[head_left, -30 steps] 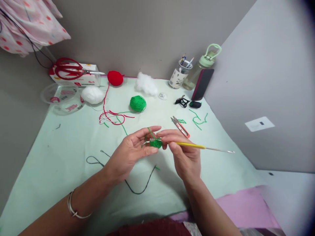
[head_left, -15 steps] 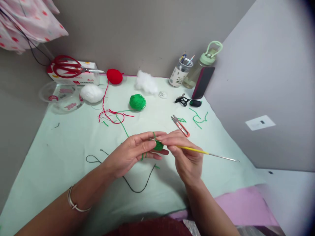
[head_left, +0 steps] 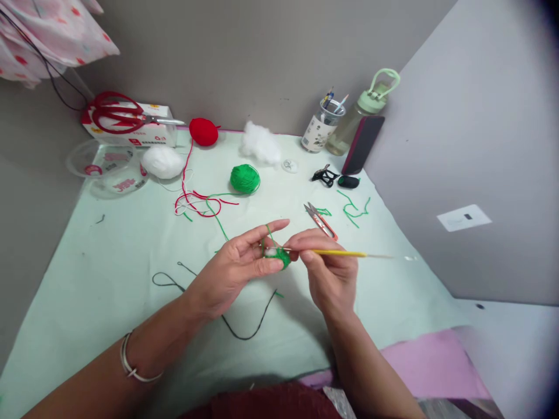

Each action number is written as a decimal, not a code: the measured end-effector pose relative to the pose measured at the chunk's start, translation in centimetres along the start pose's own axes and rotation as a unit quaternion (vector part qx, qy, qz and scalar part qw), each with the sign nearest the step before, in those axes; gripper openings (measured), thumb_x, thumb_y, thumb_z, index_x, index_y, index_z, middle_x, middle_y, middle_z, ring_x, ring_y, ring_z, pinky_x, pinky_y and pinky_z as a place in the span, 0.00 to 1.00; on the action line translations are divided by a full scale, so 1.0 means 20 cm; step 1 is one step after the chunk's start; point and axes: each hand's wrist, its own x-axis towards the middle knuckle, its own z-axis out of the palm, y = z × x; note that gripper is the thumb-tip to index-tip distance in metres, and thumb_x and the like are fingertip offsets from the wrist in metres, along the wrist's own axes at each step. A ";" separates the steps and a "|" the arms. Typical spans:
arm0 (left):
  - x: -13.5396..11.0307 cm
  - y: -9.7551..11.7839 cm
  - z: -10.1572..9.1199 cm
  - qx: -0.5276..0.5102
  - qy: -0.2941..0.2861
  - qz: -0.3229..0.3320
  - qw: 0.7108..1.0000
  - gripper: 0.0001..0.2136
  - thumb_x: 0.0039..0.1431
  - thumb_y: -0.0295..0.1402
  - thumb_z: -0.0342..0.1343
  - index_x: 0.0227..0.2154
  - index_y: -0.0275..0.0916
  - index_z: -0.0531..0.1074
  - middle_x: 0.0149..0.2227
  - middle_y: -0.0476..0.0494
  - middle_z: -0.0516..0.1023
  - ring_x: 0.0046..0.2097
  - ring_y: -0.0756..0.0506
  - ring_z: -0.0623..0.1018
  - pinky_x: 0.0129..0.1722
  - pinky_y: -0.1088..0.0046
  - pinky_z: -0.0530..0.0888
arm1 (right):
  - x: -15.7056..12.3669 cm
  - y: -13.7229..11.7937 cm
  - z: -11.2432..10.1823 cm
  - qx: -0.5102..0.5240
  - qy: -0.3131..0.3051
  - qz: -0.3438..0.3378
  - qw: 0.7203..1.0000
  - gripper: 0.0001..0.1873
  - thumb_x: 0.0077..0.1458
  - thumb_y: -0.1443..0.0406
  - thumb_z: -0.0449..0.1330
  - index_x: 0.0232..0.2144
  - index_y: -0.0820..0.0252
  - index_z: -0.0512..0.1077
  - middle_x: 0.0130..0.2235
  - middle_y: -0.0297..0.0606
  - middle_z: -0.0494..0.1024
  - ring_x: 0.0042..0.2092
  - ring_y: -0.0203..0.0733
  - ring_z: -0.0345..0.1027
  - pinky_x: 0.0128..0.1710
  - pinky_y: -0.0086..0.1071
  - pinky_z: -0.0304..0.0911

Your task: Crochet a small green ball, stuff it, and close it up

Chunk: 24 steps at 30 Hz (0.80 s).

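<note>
My left hand [head_left: 238, 265] pinches a small green crochet piece [head_left: 285, 259], with some white showing inside it. Green yarn runs up over the raised left index finger. In my right hand [head_left: 329, 265] is a crochet hook [head_left: 340, 252] with a yellow handle, held like a pencil. Its thin metal tip meets the green piece, though the exact stitch is too small to make out. From the left hand a green strand leads back to the green yarn ball [head_left: 245, 178] on the table.
Orange thread snips [head_left: 322, 222] lie beyond my right hand, near green yarn scraps [head_left: 351, 206]. A dark cord [head_left: 244, 336] curves beneath my left hand. Along the back stand red scissors [head_left: 117, 113] on a box, a red yarn ball [head_left: 204, 132], white stuffing [head_left: 261, 144] and a bottle [head_left: 362, 110].
My left index finger has lifted, drawing the green yarn up. The green piece has turned so white shows in it. The hook has swung nearer level in my right hand.
</note>
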 end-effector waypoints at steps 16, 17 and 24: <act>0.00 0.01 0.02 -0.086 -0.022 -0.015 0.996 0.23 0.61 0.35 0.66 0.59 0.36 0.75 0.41 0.42 0.83 0.40 0.46 0.78 0.45 0.65 0.72 | -0.02 -0.01 0.00 -0.017 0.043 -0.027 0.999 0.10 0.66 0.65 0.62 0.43 0.46 0.84 0.38 0.37 0.83 0.38 0.43 0.76 0.37 0.39 0.74; 0.00 0.01 0.01 -0.082 -0.027 -0.014 0.996 0.23 0.62 0.35 0.66 0.59 0.36 0.75 0.41 0.42 0.83 0.40 0.45 0.78 0.45 0.65 0.72 | -0.01 -0.01 -0.01 0.005 0.046 -0.014 0.999 0.09 0.66 0.64 0.62 0.43 0.47 0.84 0.38 0.37 0.83 0.36 0.42 0.75 0.36 0.39 0.74; -0.01 0.02 -0.01 -0.047 -0.060 -0.009 0.997 0.19 0.63 0.34 0.63 0.56 0.38 0.79 0.39 0.43 0.80 0.38 0.47 0.77 0.41 0.67 0.68 | 0.02 -0.02 -0.03 0.140 0.066 0.116 0.981 0.08 0.63 0.60 0.66 0.32 0.54 0.82 0.29 0.35 0.80 0.26 0.36 0.69 0.23 0.31 0.67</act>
